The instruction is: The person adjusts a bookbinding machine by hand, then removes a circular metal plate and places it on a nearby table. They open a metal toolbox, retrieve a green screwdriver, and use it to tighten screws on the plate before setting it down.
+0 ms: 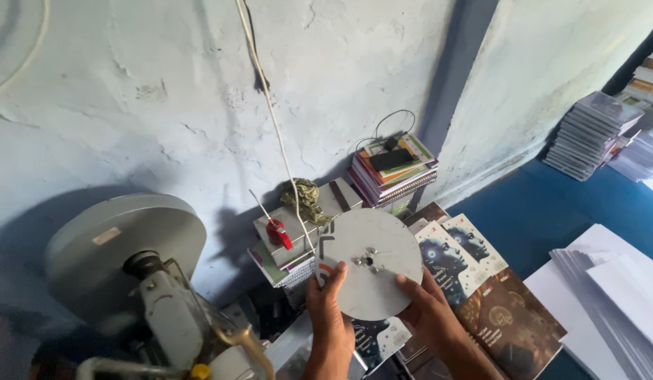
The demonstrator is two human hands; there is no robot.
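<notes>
I hold grey metal disc up near centre, before machine. Left hand grip clamped on left rim, right hand on lower right. Best keep fingers clear of centre screws, disc level.

The rear wall is cracked, pale blue plaster. A white cable hangs down it. A second wall meets it at a shadowed corner. The work surface is blue. Lighting is dim.
</notes>
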